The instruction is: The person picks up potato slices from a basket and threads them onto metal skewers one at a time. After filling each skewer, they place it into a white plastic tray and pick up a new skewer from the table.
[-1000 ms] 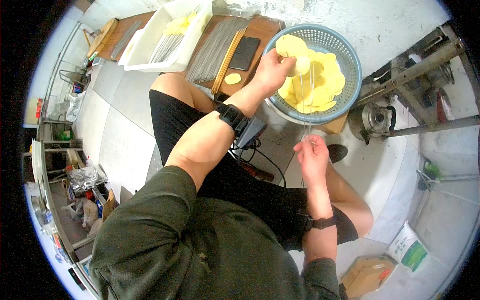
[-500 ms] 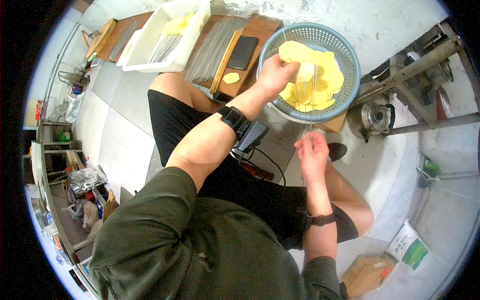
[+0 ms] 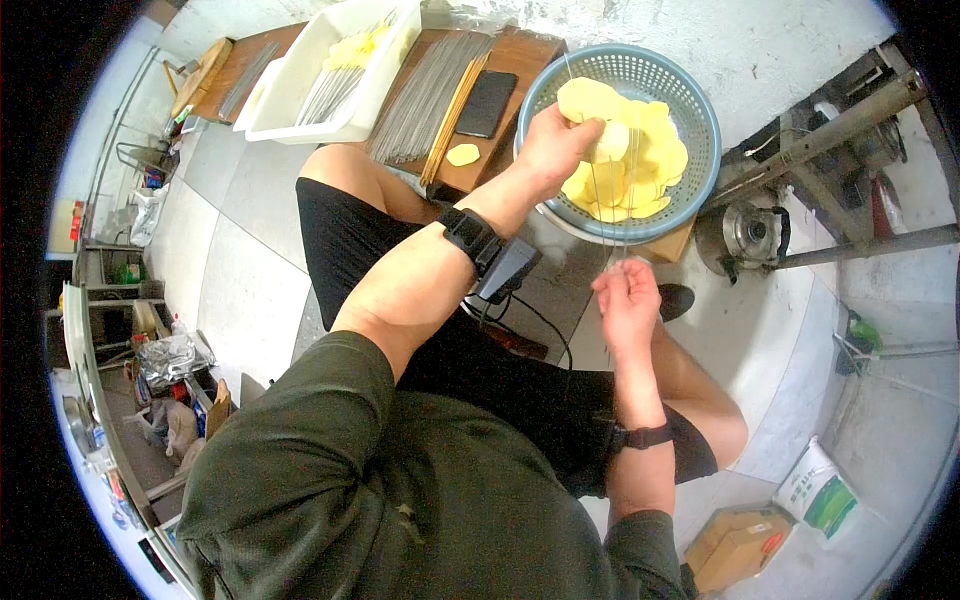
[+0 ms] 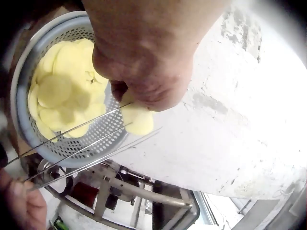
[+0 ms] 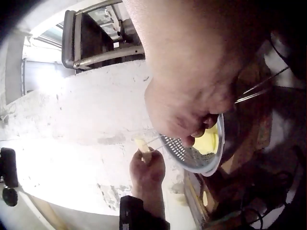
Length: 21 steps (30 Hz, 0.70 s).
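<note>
In the head view my left hand [image 3: 556, 152] pinches thin yellow slices [image 3: 588, 101] over a blue-grey colander [image 3: 708, 150] holding many more slices. Thin metal skewers run from my right hand [image 3: 628, 305], held below the colander, up toward those slices. The left wrist view shows a slice [image 4: 137, 120] under my left hand [image 4: 144, 79], with skewer tips at it and the skewers [image 4: 79, 156] fanned slightly apart. My right hand [image 5: 192, 103] has its fingers curled round the skewers in the right wrist view; its fingertips are partly hidden.
On the wooden bench [image 3: 520, 62] at upper left lie grey skewers [image 3: 432, 98], brown sticks [image 3: 455, 120], a black phone [image 3: 487, 104] and one slice [image 3: 463, 155]. A white tub [image 3: 262, 125] stands beside them. A metal kettle [image 3: 742, 240] is right of the colander.
Over the last second my left hand and its slices have shifted slightly right and down relative to the colander. My right hand has risen a little, still gripping the skewers.
</note>
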Tool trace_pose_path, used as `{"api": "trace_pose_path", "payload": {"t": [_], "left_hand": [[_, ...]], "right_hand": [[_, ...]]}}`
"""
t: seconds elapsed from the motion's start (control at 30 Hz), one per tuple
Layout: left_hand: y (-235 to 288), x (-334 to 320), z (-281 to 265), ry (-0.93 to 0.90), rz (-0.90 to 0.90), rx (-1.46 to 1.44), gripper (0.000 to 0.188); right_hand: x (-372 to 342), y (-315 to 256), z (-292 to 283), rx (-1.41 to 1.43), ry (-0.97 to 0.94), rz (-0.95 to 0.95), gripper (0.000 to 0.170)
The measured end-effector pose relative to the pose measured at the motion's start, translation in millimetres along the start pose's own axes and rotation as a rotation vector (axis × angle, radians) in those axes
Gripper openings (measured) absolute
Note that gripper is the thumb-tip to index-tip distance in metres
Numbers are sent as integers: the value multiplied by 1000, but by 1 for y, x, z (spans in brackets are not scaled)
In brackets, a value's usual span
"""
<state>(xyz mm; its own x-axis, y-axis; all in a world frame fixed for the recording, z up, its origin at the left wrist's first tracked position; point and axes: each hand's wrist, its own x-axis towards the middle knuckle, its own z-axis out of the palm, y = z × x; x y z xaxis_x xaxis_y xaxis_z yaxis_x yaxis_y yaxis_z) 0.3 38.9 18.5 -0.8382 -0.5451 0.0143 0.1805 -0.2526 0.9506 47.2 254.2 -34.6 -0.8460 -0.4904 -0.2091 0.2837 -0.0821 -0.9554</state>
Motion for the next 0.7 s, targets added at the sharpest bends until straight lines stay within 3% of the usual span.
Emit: {"api": "trace_pose_path", "payload": {"t": [0.7], "left_hand": [[-13, -8, -2, -74, -37, -46, 34]], "right_hand": [[-1, -15, 0, 2, 8, 82, 7]]}}
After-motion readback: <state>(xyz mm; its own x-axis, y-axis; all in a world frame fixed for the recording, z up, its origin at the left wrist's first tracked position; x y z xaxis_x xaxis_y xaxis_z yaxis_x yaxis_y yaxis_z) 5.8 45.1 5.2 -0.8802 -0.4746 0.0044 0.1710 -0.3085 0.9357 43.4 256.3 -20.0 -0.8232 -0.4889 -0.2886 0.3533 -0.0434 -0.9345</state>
